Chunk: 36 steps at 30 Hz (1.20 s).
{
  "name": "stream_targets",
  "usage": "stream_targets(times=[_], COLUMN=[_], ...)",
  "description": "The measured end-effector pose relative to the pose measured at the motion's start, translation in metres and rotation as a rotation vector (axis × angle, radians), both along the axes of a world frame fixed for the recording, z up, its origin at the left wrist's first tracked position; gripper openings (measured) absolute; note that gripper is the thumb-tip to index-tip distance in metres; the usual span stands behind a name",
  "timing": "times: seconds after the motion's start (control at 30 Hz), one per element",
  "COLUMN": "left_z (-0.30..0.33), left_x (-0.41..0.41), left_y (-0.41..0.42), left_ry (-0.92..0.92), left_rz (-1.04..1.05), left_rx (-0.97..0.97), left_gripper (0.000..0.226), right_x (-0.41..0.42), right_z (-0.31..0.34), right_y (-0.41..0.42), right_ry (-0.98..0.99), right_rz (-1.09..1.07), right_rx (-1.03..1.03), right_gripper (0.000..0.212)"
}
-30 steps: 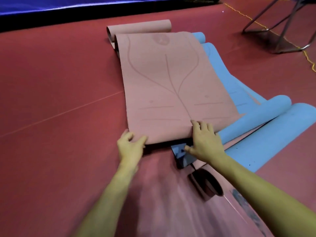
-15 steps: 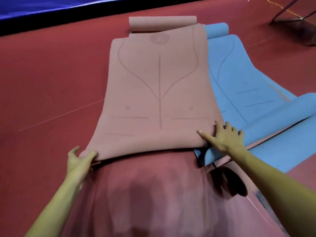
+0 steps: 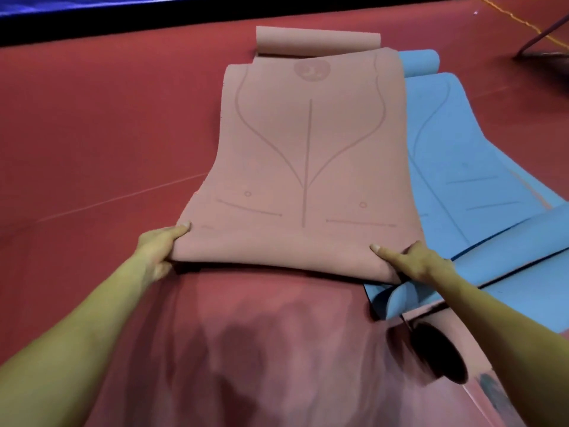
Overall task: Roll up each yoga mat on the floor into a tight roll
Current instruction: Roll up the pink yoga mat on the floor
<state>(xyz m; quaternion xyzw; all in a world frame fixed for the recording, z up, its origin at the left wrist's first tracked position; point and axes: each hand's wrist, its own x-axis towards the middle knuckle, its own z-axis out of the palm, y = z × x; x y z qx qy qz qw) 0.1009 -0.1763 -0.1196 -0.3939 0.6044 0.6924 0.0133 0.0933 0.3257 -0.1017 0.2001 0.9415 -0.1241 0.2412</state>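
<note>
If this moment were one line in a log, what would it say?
step: start roll | left hand: grips near-left corner of pink mat | right hand: grips near-right corner | blue mat: alongside, partly unrolled

No words, brand names or numbers can be read. The pink yoga mat [image 3: 308, 155] carries a round emblem [image 3: 312, 70] near its far end, too faint to make out, plus printed alignment lines; the blue yoga mat [image 3: 462, 155] bears similar lines.
</note>
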Motion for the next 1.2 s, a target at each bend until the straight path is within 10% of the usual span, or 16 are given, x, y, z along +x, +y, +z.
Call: stream_targets(times=[0.4,0.67,0.8,0.93,1.2], left_z=[0.012,-0.041,-0.037,-0.031,-0.035], left_x=[0.160,0.298,0.272,0.199,0.041], left_y=[-0.052,-0.060,-0.079,-0.092,-0.108], left_ry=[0.015,-0.290,-0.412,-0.347,-0.191], left_rz=[0.223,-0.116,-0.305,-0.333,-0.355], left_rx=[-0.274,-0.594,-0.800,-0.759,-0.762], left_gripper=[0.006,0.040,0.024,0.072,0.097], right_x=[0.015,0.068,0.059,0.036,-0.016], right_z=[-0.025,-0.038,-0.039,-0.045,-0.036], right_y=[-0.075,-0.091,-0.091,-0.091,-0.088], right_ry=[0.108,0.211,0.224,0.261,0.299], right_rz=[0.097,0.250,0.235,0.140,0.118], right_rx=[-0.167,-0.061,-0.077,-0.098,-0.265], right_gripper=[0.138,0.127,0.127,0.118,0.106])
